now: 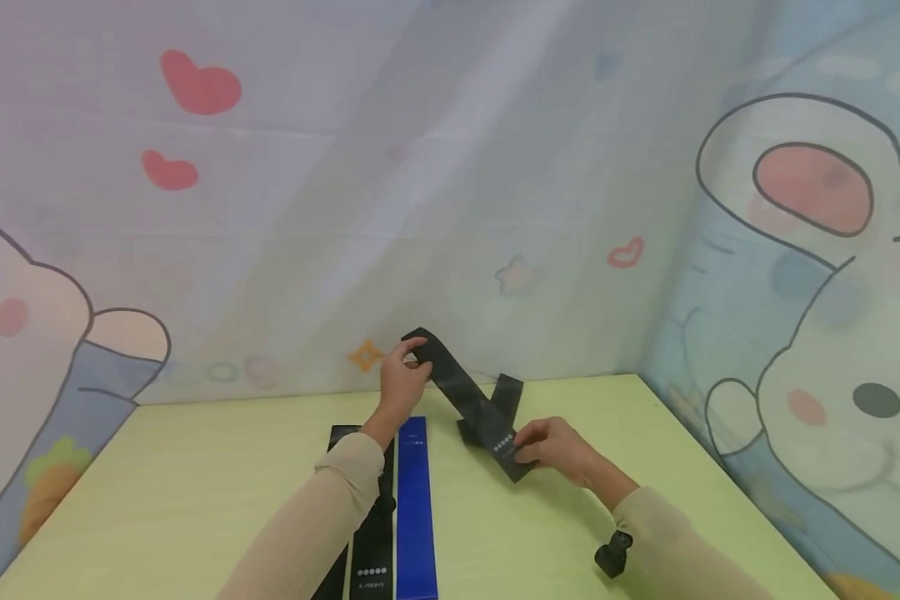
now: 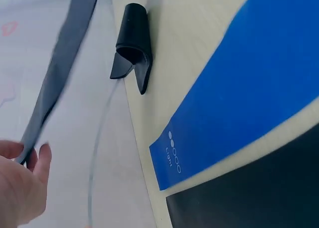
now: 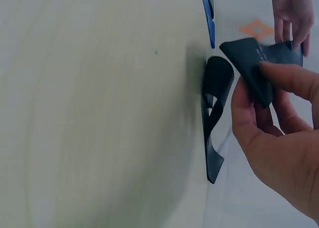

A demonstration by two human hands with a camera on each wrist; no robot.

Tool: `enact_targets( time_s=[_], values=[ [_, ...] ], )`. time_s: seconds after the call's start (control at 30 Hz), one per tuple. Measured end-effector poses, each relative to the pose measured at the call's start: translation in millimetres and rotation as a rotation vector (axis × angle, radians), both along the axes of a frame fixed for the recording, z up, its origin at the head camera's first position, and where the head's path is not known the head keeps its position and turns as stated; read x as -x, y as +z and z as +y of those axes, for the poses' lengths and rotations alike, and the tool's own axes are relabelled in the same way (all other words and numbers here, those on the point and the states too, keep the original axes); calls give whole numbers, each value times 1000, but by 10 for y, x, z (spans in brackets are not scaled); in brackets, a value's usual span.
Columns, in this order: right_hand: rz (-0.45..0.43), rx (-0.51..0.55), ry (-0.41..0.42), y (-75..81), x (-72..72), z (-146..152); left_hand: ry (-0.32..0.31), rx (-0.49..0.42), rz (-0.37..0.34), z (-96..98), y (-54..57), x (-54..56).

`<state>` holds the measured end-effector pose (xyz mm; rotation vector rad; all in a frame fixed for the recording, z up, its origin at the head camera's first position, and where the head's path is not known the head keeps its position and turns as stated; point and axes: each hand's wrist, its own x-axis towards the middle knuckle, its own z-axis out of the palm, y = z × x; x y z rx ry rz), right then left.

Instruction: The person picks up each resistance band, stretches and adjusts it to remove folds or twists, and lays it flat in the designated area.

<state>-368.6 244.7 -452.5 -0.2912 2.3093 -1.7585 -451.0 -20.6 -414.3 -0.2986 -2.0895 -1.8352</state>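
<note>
Both hands hold a black resistance band [image 1: 456, 385] stretched between them above the far part of the table. My left hand [image 1: 402, 385] pinches its upper end between thumb and fingers. Lower and to the right, my right hand [image 1: 558, 450] grips the other end, near a row of printed dots. In the right wrist view, the thumb [image 3: 286, 78] lies across the band with fingers curled beneath. Behind the held band, another black band [image 2: 133, 31] lies curled on the table. The blue band [image 1: 416, 508], printed "Light", lies flat nearer me.
Left of the blue band lies a flat black band [image 1: 372, 533] marked "X-Heavy", partly covered by my left sleeve. Beside it shows a further dark strip [image 1: 335, 575]. A printed curtain [image 1: 450, 208] stands behind the pale yellow table [image 1: 217, 492].
</note>
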Motion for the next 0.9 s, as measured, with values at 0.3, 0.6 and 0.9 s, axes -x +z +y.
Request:
enact_targets(
  time_s=[0.3,0.6,0.9],
  values=[
    [-106,52,201,-54,-244,-193,-169,139,-54,58,13,13],
    [-144,51,249,-26,-444,-276,-271,84,-156,211,-63,-10],
    [-177,83,317,-114,-496,-288,-336,64,-296,261,-237,56]
  ],
)
